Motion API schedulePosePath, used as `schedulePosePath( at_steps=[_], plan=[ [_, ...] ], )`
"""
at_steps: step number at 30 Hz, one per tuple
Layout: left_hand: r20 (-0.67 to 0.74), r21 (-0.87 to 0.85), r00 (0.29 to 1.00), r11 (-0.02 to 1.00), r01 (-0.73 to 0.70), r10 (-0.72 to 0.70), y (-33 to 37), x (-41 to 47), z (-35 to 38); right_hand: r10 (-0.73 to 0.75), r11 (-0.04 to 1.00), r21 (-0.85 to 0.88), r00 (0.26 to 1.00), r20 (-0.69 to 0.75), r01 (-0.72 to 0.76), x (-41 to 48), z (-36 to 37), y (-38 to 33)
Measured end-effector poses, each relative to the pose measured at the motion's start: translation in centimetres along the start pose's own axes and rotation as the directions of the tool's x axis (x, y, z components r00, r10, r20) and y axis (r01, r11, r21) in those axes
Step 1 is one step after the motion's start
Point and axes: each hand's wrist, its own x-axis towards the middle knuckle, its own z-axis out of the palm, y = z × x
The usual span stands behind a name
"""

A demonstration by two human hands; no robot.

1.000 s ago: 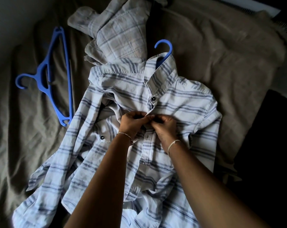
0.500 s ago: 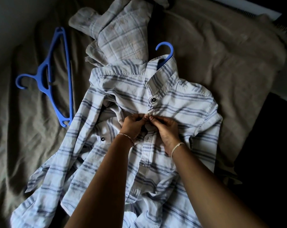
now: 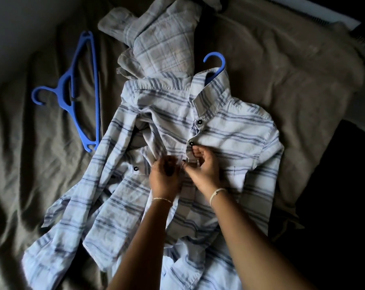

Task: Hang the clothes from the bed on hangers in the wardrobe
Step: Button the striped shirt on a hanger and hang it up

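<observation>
Bed [image 3: 292,84], brown cover, filling the frame. Striped shirt [image 3: 236,141] laid front-up at centre, collar [image 3: 212,95] toward the top, hem toward the bottom edge. Blue hanger [image 3: 215,59] already inside it, hook protruding above the collar. Plaid shirt [image 3: 160,42] crumpled at upper centre, touching the striped shirt's shoulder, not yet on a hanger. Spare hanger [image 3: 79,91] flat at upper left, apart from both garments.

Right hand [image 3: 205,171] at centre, fingers curled, pinching the placket [image 3: 187,204] just below the second fastened button [image 3: 191,144]. Left hand [image 3: 165,182] just beside it to the left, blurred; grip cannot be told.

Judged step: buttoning the front before lifting. Placket axis running from collar down toward the bottom edge. Next buttonhole judged to lie on that line, below both hands. Right hand nearer the fastened buttons, left hand over the loose front panel.
</observation>
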Motion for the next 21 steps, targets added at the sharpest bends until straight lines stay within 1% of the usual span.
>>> schedulePosePath(
  at_steps=[1,2,3,5,7,9,12,14,17,19,21],
  plan=[
    [0.002,0.046,0.998,0.997,-0.057,0.057,-0.4,-0.9,-0.4,-0.087,0.990,-0.114,0.996,-0.009,0.085,-1.1,0.1,0.4],
    [0.012,0.090,0.994,0.990,-0.113,0.113,-1.0,-1.5,-0.5,-0.141,0.966,-0.222,0.990,-0.012,0.135,-2.3,0.1,0.5],
    [0.038,0.145,0.988,0.977,-0.156,0.152,-1.3,-1.8,-0.8,-0.174,0.937,-0.312,0.985,-0.019,0.159,-3.7,0.1,0.5],
    [0.095,0.234,0.978,0.951,-0.201,0.184,-1.6,-1.7,-1.3,-0.214,0.896,-0.410,0.975,-0.058,0.172,-6.0,-0.1,0.5],
    [0.108,0.276,0.980,0.942,-0.189,0.165,-1.4,-1.4,-1.7,-0.235,0.875,-0.451,0.968,-0.084,0.173,-7.2,0.1,0.6],
    [0.121,0.336,0.980,0.923,-0.190,0.158,-0.9,-1.0,-2.2,-0.216,0.866,-0.481,0.970,-0.112,0.137,-7.1,0.4,0.7],
    [0.142,0.464,0.956,0.836,-0.294,0.257,-0.5,-1.2,-3.0,-0.141,0.868,-0.496,0.972,-0.190,0.029,-6.1,0.8,0.0],
    [0.141,0.528,0.927,0.766,-0.367,0.347,-0.3,-1.9,-3.7,-0.128,0.829,-0.559,0.974,-0.185,0.003,-5.8,0.9,-0.4],
    [0.118,0.552,0.874,0.701,-0.451,0.471,0.2,-3.1,-4.6,-0.127,0.780,-0.626,0.980,-0.156,0.001,-5.4,0.9,-0.3],
    [0.136,0.572,0.855,0.665,-0.481,0.501,0.4,-3.5,-5.0,-0.095,0.792,-0.611,0.984,-0.151,-0.017,-5.1,0.9,-0.3],
    [0.160,0.587,0.857,0.651,-0.482,0.490,0.5,-3.7,-5.0,-0.073,0.831,-0.556,0.985,-0.158,-0.028,-4.9,0.7,-0.6]
  ],
)
